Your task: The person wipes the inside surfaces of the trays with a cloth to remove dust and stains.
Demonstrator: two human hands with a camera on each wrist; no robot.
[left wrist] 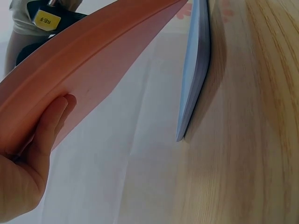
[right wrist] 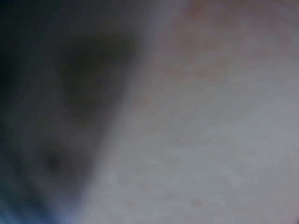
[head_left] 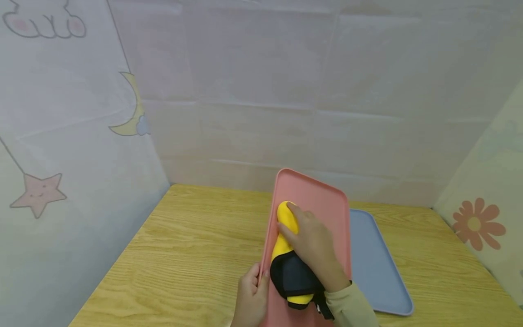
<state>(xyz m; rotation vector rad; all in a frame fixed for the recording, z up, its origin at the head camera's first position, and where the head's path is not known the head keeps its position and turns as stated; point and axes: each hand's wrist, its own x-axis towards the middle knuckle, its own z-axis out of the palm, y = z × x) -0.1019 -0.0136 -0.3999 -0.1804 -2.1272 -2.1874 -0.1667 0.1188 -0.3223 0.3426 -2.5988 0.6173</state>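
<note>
Sleeved right hand [head_left: 314,240]: thumb and forefinger apart on yellow item [head_left: 282,246]; whether gripping, cannot tell;
Left hand [head_left: 250,297]: clamped on tilted pink tray [head_left: 314,195];
Yellow item: against pink tray;
Blue tray [head_left: 376,268]: on wooden table [head_left: 192,240].

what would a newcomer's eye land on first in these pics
Most likely the yellow and black fabric item, held by the person's right hand against a tilted pink rectangular tray, below centre in the head view. Next comes that tray, its side gripped by the left hand. To its right, a pale blue rectangular tray lies on the wood-grain table.
</note>
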